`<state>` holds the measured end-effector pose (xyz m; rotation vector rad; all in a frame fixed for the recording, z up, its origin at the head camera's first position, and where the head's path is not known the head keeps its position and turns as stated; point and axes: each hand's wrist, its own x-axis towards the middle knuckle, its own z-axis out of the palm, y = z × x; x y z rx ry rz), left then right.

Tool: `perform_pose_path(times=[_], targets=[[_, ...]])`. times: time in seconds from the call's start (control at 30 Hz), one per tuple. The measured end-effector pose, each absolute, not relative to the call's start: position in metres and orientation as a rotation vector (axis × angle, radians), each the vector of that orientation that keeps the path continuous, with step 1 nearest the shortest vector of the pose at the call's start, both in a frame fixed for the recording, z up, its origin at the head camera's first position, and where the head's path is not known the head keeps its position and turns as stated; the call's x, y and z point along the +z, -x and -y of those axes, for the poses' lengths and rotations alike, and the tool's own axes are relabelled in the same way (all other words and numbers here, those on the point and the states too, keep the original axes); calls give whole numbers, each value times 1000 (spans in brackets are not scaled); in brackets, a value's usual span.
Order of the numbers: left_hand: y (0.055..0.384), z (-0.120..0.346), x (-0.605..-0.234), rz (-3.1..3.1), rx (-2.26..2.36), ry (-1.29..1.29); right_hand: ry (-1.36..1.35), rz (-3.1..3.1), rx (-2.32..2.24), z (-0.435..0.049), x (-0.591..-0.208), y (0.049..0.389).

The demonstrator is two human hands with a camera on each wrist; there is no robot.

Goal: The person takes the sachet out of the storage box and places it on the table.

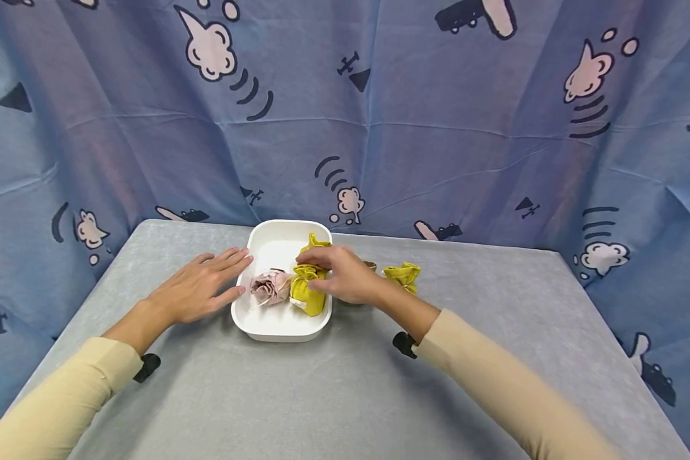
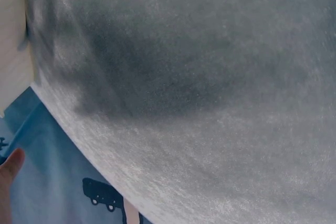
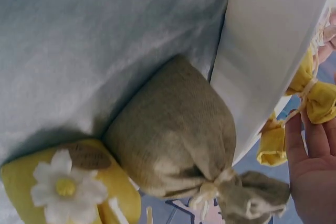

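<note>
A white tray (image 1: 278, 329) holds a pink drawstring pouch (image 1: 271, 286) and a yellow drawstring pouch (image 1: 307, 300) side by side. Behind these, a second yellow pouch (image 1: 316, 241) shows partly past the right hand. My right hand (image 1: 347, 275) reaches over the tray's right rim, fingers and thumb spread apart around the gathered top of the front yellow pouch. In the right wrist view, its fingers (image 3: 315, 140) look fairly straight beside that pouch's tied neck (image 3: 310, 87). My left hand (image 1: 204, 287) lies flat with fingertips at the tray's left rim.
Right of the tray stand a brown cloth pouch (image 3: 173, 129), mostly hidden by my right hand in the head view, and another yellow pouch (image 1: 402, 275) with a white flower (image 3: 65, 188). A blue patterned curtain (image 1: 345, 115) hangs behind the grey-covered table (image 1: 345, 396).
</note>
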<state>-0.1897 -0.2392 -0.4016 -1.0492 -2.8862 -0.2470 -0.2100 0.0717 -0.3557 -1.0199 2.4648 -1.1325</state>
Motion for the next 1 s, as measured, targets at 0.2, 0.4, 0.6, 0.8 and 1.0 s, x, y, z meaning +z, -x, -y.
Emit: perform_pose_path(times=[0.2,0.4,0.6,0.8,1.0], targets=[[190,239,-402,2894,-252,1042,991,-2462,-1154,-68,-361,208],[190,239,-401,2905,-251,1035,975,-2520,-1120,-66,-366,208],[190,239,-402,2905,-256,1037,954,-2553,-1125,-64,-371,206],[190,240,-402,2894,-255,1041,950,-2570,-1169,-62,-373,204],[190,239,-403,2889,-253,1045,918,-2563,-1240,-62,-374,204]])
